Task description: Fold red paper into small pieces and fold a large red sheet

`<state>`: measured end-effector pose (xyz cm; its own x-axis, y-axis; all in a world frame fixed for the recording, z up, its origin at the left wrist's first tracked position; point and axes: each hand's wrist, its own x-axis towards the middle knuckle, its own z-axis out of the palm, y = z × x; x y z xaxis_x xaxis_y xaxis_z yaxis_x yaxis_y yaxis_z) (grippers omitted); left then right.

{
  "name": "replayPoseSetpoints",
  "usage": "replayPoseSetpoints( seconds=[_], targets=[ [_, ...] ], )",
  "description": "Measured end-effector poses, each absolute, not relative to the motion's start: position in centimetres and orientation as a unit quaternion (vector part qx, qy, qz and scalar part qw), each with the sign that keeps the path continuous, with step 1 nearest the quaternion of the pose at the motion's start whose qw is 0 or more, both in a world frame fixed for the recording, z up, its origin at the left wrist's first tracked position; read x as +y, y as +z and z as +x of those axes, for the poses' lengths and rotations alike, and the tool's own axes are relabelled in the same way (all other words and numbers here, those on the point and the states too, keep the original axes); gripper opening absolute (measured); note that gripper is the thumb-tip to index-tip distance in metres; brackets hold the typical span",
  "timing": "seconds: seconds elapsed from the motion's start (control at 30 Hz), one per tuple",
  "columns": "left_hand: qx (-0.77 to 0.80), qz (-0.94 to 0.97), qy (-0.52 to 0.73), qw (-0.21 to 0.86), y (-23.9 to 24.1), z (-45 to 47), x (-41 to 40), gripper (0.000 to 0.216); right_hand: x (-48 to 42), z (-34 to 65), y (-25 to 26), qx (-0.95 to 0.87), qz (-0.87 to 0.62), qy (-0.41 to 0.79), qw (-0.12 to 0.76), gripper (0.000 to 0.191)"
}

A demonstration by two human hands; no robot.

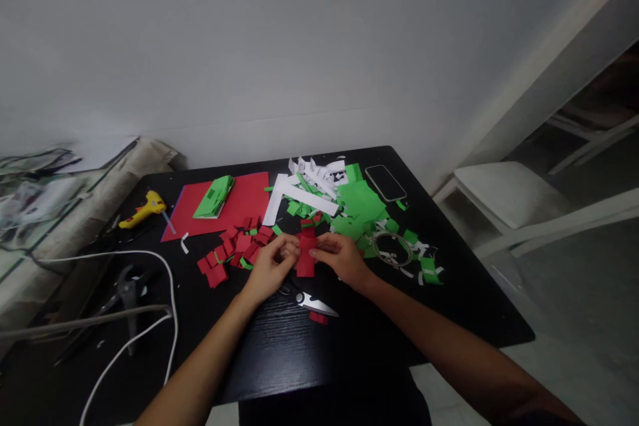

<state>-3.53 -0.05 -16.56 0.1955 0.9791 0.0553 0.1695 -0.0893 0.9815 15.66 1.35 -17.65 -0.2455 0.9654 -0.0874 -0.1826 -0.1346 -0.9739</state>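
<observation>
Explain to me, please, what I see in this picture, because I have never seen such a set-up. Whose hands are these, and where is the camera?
There is no machine here: a person works with two bare hands. The only picture comes from a camera worn on that person's head, looking forward and down.

The left hand and right hand hold a red paper strip between them, above a black table.

Just below the hands lie scissors. To the left are folded red pieces, a yellow glue gun and a red sheet with a green stack on it. Beyond the hands and to the right are white strips, green paper, a phone and a thin ring.
</observation>
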Motion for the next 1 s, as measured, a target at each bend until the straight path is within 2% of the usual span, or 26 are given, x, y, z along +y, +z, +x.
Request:
replayPoseSetpoints(
  seconds=[0.23,0.43,0.67,1.0],
  targets=[
    [0.466,0.608,0.416,0.489,-16.22,-3.35,-0.12,0.023,1.29,15.59,-17.44,-0.479,-0.414,0.624,0.458,0.034],
    [0.467,0.612,0.439,0.462,-16.33,-3.65,0.16,0.017,1.40,15.67,-17.30,-0.507,-0.377,0.607,0.482,0.020],
    [0.469,0.605,0.459,0.451,-16.09,-3.65,0.26,0.017,1.10,15.42,-17.37,-0.523,-0.379,0.619,0.447,0.025],
    [0.474,0.583,0.442,0.489,-16.32,-3.47,-0.09,0.026,1.08,15.53,-17.35,-0.504,-0.412,0.603,0.462,0.029]
  ],
)
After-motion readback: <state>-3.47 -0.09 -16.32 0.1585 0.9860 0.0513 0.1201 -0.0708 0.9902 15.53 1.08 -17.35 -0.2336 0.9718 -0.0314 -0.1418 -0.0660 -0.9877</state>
